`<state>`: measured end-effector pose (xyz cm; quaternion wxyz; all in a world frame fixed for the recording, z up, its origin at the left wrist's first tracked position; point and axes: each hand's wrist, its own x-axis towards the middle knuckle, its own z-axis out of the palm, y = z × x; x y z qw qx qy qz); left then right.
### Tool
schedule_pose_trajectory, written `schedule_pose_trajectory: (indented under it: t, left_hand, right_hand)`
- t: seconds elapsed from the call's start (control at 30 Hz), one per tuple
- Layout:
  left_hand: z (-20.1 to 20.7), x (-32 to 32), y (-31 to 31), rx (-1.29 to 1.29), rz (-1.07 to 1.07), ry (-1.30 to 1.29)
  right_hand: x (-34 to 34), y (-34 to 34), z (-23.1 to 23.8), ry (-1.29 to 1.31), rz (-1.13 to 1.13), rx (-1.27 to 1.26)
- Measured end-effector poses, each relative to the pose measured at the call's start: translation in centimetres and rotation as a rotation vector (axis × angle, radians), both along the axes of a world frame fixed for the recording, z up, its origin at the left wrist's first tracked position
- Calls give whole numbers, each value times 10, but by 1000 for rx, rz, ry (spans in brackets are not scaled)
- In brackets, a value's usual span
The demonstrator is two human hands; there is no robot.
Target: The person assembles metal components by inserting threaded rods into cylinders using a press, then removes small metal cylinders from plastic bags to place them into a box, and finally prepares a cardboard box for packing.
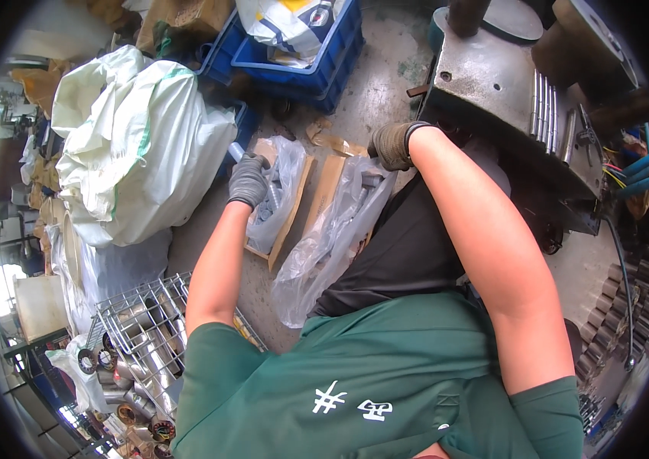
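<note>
My left hand (248,182), in a grey knit glove, is at the left edge of a plastic-lined cardboard box (283,246). Its fingers are closed around a short pale cylindrical piece (237,151) that sticks out past them. Grey parts lie inside the clear plastic bag (287,164) in this box. My right hand (395,146), in a darker brownish glove, is at the far end of a second open carton (324,186). Its fingers curl inward, and what they hold, if anything, is hidden. A clear bag (305,264) with grey parts hangs over that carton's near side.
A large white woven sack (141,138) stands at left. Blue crates (332,73) sit at the back. A metal machine (485,84) with a block top is at right. A wire basket (137,314) of metal cylinders is at lower left; stacked metal cylinders (619,314) stand at right.
</note>
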<state>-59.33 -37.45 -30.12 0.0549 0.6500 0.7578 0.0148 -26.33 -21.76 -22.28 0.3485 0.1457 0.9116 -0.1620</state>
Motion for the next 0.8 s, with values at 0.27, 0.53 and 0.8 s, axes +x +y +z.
schedule_pose_trajectory:
  t: [0.27, 0.53, 0.8]
  left_hand:
    - [-132, -13, -37, -138, 252, -555]
    - [-33, 80, -76, 320, -78, -845]
    - [-76, 207, -60, -311, 547, -1617]
  right_hand:
    - [-3, 1, -10, 26, -8, 4]
    - [-4, 7, -19, 21, -59, -28]
    - [-9, 2, 8, 54, -139, -110]
